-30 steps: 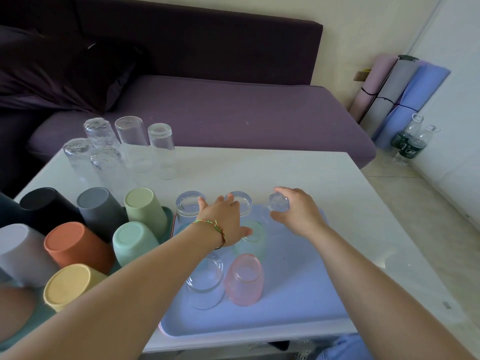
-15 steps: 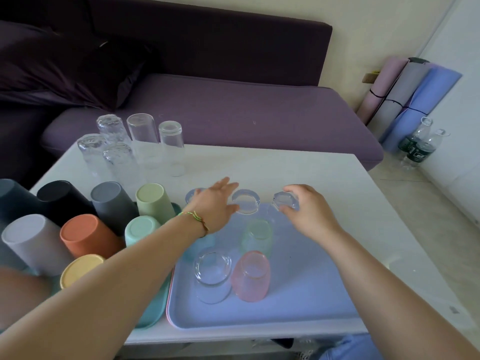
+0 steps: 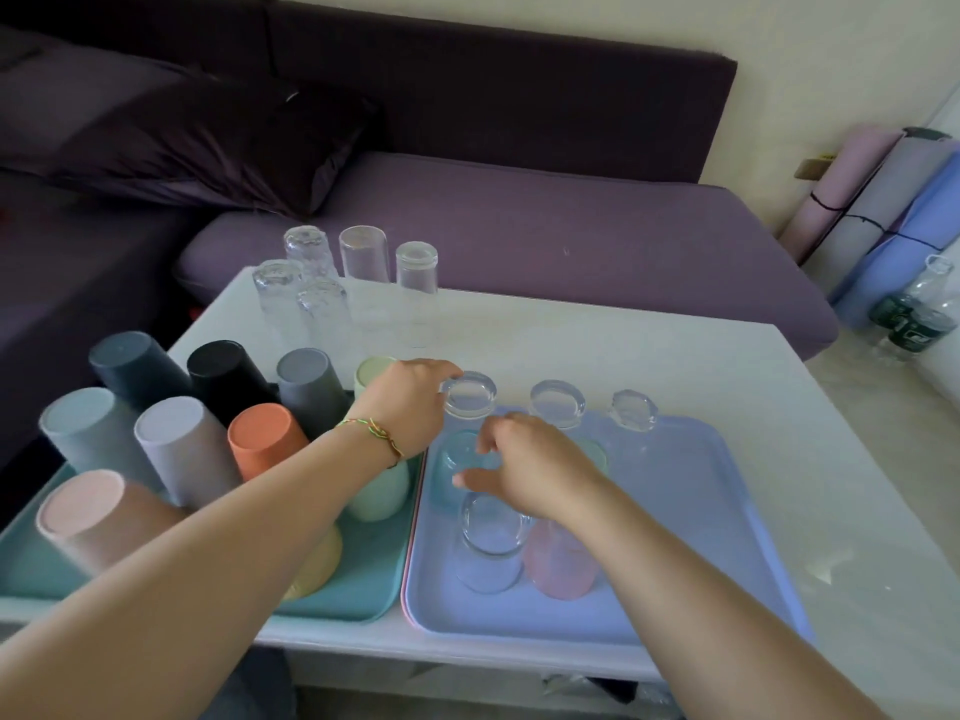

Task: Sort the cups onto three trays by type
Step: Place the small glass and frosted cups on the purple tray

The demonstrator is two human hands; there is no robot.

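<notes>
Seven glasses stand upside down on the blue tray [image 3: 727, 511]. Three clear ones make the far row: left glass [image 3: 470, 400], middle glass [image 3: 557, 402], right glass [image 3: 634, 410]. Nearer are a teal glass [image 3: 457, 459], a clear glass [image 3: 491, 543] and a pink glass [image 3: 561, 563].

The left hand [image 3: 410, 402] has curled fingertips against the left glass; whether they grip it I cannot tell. The right hand [image 3: 540, 470] hovers over the teal glass, thumb and fingers apart and loosely bent, holding nothing.

Just left lies a teal tray [image 3: 374, 579] of upturned coloured cups [image 3: 260, 433]. Tall glasses [image 3: 363, 254] stand at the far left of the white table [image 3: 675, 366].

Behind it is a purple sofa [image 3: 545, 236] with a dark cushion [image 3: 208, 142]. Rolled mats [image 3: 883, 210] lean at the right wall, beside bottles [image 3: 914, 314] whose green labels are too small to read.

Half a second ago the right hand pinched the right glass; that glass now stands free, and the hand has come left. The left hand has shifted to the left glass's side.
</notes>
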